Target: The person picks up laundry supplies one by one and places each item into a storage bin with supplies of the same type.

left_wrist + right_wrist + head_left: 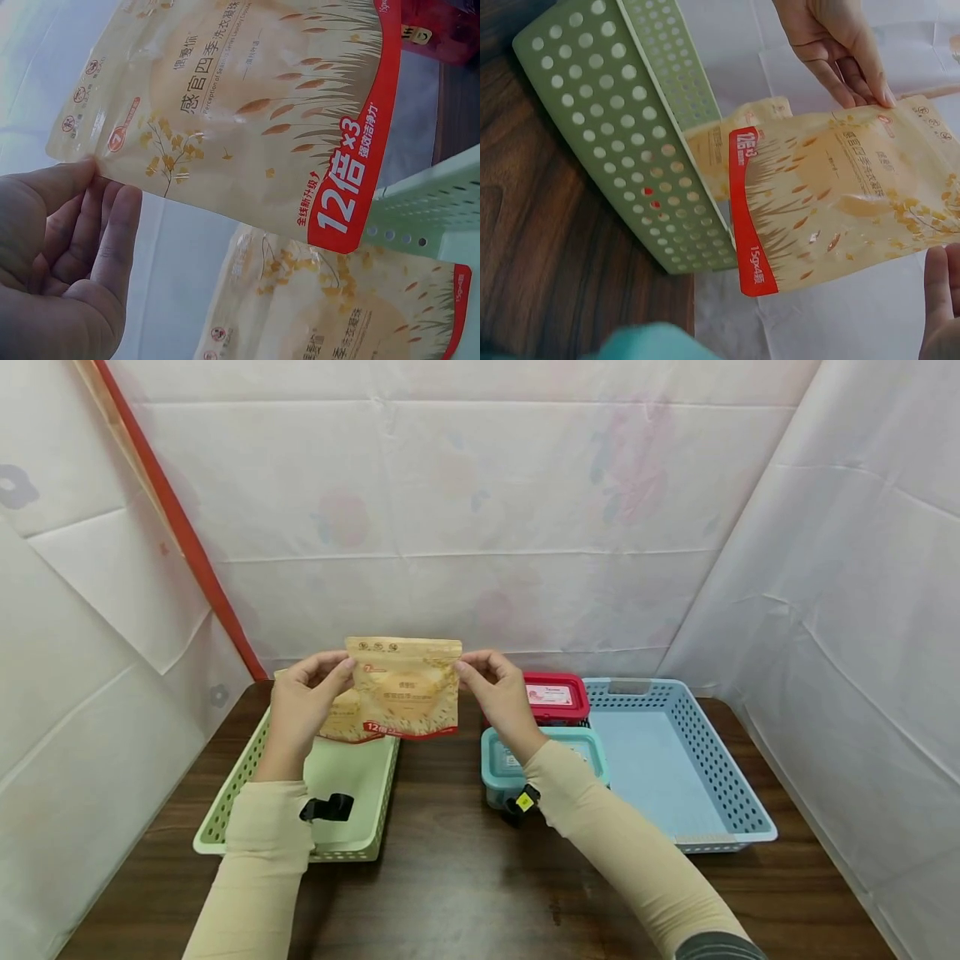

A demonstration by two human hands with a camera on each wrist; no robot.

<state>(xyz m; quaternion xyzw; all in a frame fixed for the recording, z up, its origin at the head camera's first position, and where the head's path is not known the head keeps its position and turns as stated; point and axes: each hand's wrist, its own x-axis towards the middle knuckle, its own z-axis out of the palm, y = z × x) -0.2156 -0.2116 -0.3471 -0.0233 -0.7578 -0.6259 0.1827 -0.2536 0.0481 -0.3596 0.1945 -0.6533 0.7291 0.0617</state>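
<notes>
A yellow laundry-capsule pouch [408, 693] with a red lower band is held upright between both hands, its printed front showing. My left hand [306, 706] pinches its upper left edge between thumb and fingers. At the opposite edge, my right hand [501, 697] pinches the upper right corner; in the right wrist view only part of that hand [939, 300] shows. Behind the held pouch, a second matching pouch [300, 307] stands in the green basket [378, 827], partly hidden by the left hand and the first pouch.
Right of centre are a teal-lidded container [592, 743] and a red-lidded container [577, 697], partly covered by the right forearm. A blue basket [652, 768] stands to their right on the dark wooden table [450, 893]. White patterned sheeting [480, 510] hangs behind and at both sides.
</notes>
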